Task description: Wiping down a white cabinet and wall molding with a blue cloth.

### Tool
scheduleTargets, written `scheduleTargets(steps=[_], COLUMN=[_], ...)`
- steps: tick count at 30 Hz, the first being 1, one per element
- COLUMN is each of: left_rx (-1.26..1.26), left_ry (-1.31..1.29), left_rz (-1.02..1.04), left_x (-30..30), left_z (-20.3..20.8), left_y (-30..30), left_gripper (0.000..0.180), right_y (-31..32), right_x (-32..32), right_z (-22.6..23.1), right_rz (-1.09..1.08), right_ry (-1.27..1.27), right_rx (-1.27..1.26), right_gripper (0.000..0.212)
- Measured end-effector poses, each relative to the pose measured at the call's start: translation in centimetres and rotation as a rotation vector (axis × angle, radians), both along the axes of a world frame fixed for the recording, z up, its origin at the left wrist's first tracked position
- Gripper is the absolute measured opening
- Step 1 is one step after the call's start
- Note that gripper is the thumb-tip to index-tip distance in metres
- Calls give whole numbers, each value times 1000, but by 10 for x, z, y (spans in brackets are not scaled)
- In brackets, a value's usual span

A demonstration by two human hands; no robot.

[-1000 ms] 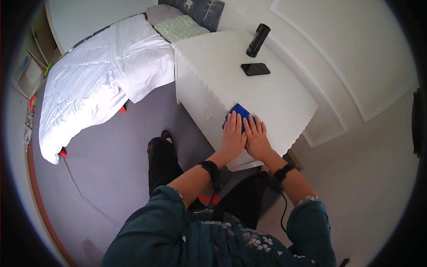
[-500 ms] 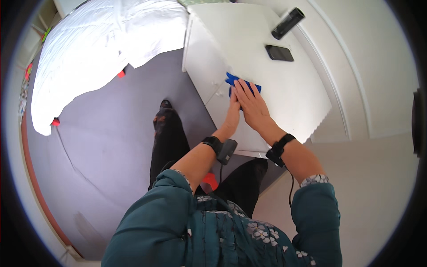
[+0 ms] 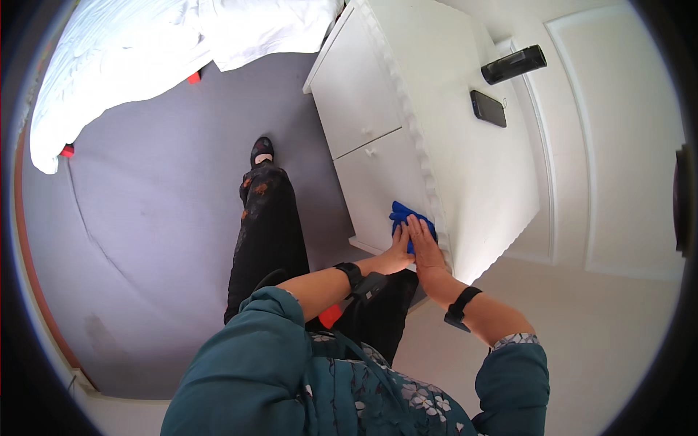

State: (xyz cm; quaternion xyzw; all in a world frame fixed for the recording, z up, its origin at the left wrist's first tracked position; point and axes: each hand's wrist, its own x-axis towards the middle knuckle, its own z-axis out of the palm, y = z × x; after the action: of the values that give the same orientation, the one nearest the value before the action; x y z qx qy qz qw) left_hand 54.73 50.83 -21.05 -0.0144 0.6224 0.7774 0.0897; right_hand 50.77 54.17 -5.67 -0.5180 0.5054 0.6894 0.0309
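Observation:
A bunched blue cloth point(image 3: 402, 212) lies against the white drawer front point(image 3: 382, 178), near the wavy edge of the cabinet's top point(image 3: 465, 145). My right hand point(image 3: 427, 251) holds the cloth there, its fingers extended and close together over it. Beside it, my left hand point(image 3: 396, 254) presses the cloth's lower part with bent fingers. The two hands touch or nearly touch. Part of the cloth is hidden beneath the fingers. Each wrist has a black strap, and a dark box is fixed to the left one.
On the cabinet top lie a dark phone point(image 3: 488, 108) and a black cylinder point(image 3: 513, 65). Small knobs point(image 3: 371, 152) stick out from the drawer fronts. A white-covered bed point(image 3: 145, 65) stands at the far left, above a grey floor point(image 3: 167, 203). My leg point(image 3: 265, 232) stands beside the cabinet.
Both hands and the blue cloth have moved nearer to me, from the cabinet's top to its drawer front. My view has shifted, showing more of the drawers.

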Motion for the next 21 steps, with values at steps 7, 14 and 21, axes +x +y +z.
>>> scheduleTargets(steps=[7,14,21], left_rx=[-30,28,45], left_ry=[178,232,23], left_rz=[439,464,327], left_x=[-56,-85,0], left_z=[-2,-7,-20], left_y=[-73,-115,12], left_gripper=[95,92,116], right_y=[-89,-120,-32], right_x=[-41,-70,-11], right_z=[-8,-25,-14], right_rz=[-72,-36,-54], right_ry=[17,133,-115], right_rx=[-145,-317,38], right_gripper=[75,76,69])
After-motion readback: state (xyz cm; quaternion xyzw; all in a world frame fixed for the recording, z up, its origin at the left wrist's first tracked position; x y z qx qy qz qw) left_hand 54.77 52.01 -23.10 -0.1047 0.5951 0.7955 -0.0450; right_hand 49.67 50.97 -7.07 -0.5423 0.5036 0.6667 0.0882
